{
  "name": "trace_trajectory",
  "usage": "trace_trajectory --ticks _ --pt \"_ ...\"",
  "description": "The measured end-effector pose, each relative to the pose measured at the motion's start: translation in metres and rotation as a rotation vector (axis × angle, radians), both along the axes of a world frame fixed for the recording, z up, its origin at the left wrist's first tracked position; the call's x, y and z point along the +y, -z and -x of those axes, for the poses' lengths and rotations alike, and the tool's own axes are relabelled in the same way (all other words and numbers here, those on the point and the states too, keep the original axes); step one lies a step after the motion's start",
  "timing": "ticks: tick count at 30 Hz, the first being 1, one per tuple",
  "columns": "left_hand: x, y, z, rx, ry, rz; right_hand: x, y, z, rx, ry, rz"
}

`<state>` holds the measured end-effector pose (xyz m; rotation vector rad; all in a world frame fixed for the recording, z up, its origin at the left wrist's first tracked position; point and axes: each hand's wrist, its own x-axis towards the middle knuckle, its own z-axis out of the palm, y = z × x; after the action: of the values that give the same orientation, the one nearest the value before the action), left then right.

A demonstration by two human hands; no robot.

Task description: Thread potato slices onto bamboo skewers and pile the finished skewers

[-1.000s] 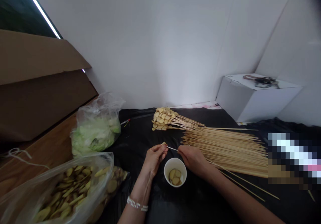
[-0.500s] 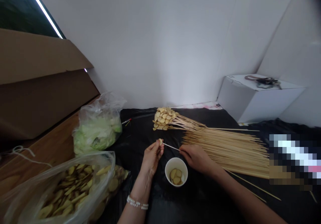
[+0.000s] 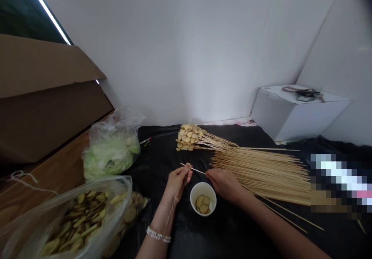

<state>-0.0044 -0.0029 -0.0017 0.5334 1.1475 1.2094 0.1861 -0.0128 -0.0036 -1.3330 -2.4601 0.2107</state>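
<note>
My left hand [image 3: 178,180] pinches a potato slice [image 3: 188,166] between thumb and fingertips. A wooden skewer [image 3: 198,170] runs through the slice, and its tip pokes out on the left. The skewer's other part is gripped by my right hand [image 3: 222,182], fingers closed round it. Between my wrists stands a white paper cup [image 3: 203,198] with several potato slices [image 3: 202,204] at its bottom. Beyond my hands lies a pile of skewered potato slices [image 3: 189,136], their sticks pointing right. A broad spread of bare skewers [image 3: 264,174] lies beside and partly behind my right hand.
An open plastic bag of potato slices [image 3: 78,224] sits at the near left. Behind it is a bag of pale green vegetable [image 3: 112,154]. A cardboard box [image 3: 43,115] stands far left, a white box [image 3: 290,112] at the back right. Black sheeting [image 3: 186,232] covers the work surface.
The skewer has gone further through the potato slice, so its tip now sticks out clearly on the left. My right hand has come slightly closer to my left.
</note>
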Motion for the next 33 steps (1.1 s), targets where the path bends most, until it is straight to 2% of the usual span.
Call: trace_trajectory --ticks 9,19,33 --pt "-0.003 0.003 -0.004 0.034 0.097 -0.002 0.002 0.001 0.005 -0.015 0.018 0.033" --pt "-0.003 -0.002 -0.003 0.015 0.067 0.011 0.002 -0.005 0.002 0.030 -0.014 0.063" --pt "-0.004 0.010 -0.010 0.076 0.202 -0.018 0.010 0.005 0.013 0.004 -0.021 0.062"
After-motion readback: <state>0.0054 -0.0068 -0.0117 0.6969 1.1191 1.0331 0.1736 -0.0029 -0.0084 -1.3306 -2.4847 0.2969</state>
